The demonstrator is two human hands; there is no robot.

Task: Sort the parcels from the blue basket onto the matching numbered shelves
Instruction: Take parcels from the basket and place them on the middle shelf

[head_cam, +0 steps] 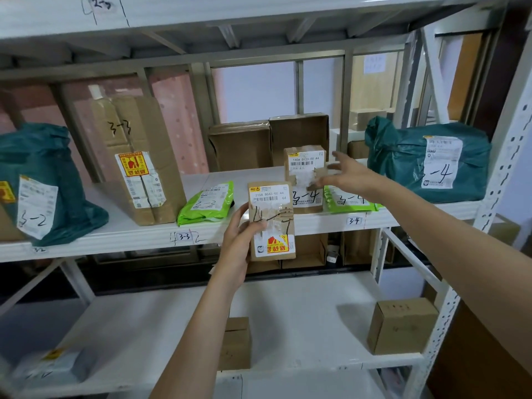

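My left hand [240,234] grips a small brown parcel [272,221] upright before the shelf edge [115,236]. My right hand [344,174], fingers spread, touches the standing 3-4 box [305,168] above the 3-4 label [353,220].

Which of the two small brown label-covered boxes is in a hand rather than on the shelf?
The nearer small brown box, handwritten "4-4", gripped by the left hand in front of the shelf edge. The other small box, marked "3-4", stands upright on the shelf.

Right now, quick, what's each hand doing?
Left hand: holding a small brown cardboard parcel marked 4-4.
Right hand: open, fingers spread by the upright brown 3-4 parcel.
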